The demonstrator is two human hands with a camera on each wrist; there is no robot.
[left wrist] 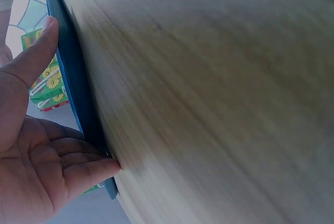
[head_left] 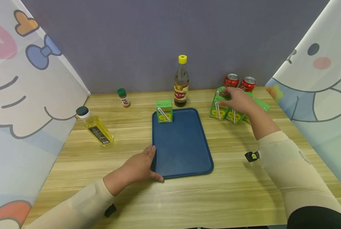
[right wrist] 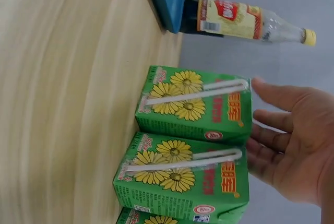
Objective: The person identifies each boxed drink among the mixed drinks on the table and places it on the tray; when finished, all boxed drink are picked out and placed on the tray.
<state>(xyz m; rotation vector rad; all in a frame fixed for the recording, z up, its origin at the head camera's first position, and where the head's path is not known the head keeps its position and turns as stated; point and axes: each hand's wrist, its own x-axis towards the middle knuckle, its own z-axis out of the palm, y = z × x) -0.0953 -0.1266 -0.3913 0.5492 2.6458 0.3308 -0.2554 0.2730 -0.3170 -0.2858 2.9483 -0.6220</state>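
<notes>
Head view: on a wood-grain table [head_left: 230, 197], the left hand [head_left: 137, 166] spreads thumb from fingers along a blue tray [head_left: 181, 146]; right of it, the right hand [head_left: 239, 99] is at green cartons [head_left: 218, 111] partly hiding red cans [head_left: 231, 81]. Left wrist: the wood looks blurred. Right wrist: cartons bear Chinese characters; fingertips are hidden behind, so I cannot tell whether they pinch.

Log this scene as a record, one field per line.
Tray: blue, on wooden table
On tray: green carton, far left corner
Left hand: touching tray's near left corner
Right hand: at tops of grouped green cartons
Behind tray: yellow-capped bottle, upright
Left of tray: bottle of yellow liquid, green-capped jar
Behind grouped cartons: two red cans
</notes>
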